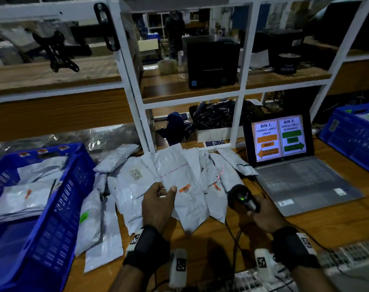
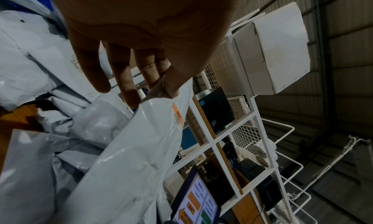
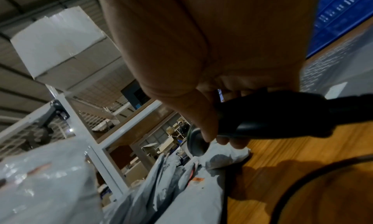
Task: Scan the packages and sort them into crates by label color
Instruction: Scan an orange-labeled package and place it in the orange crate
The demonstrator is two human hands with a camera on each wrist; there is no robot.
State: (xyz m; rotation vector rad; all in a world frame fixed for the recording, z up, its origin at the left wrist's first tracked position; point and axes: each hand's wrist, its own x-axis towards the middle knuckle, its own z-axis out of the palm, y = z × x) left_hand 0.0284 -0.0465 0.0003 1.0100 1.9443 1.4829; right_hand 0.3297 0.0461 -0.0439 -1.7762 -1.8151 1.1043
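My left hand (image 1: 165, 189) pinches a white poly package (image 1: 187, 205) by its edge, thumb on top, and holds it tilted above the pile. An orange label (image 1: 184, 189) sits just right of the thumb. In the left wrist view the hand (image 2: 153, 92) grips the same package (image 2: 141, 147), orange label (image 2: 177, 115) facing up. My right hand (image 1: 261, 213) grips a black barcode scanner (image 1: 241, 197) with a green light lit. A red laser line (image 1: 173, 170) crosses the package. In the right wrist view fingers (image 3: 234, 143) curl round the scanner (image 3: 272, 115).
Several white packages (image 1: 133, 180) lie piled on the wooden table, one with a green label (image 1: 84, 217). A blue crate (image 1: 78, 171) at left holds orange-labelled packages; another blue crate (image 1: 352, 135) stands at right. A laptop (image 1: 295, 180) shows bin directions. White shelving (image 1: 135, 102) rises behind.
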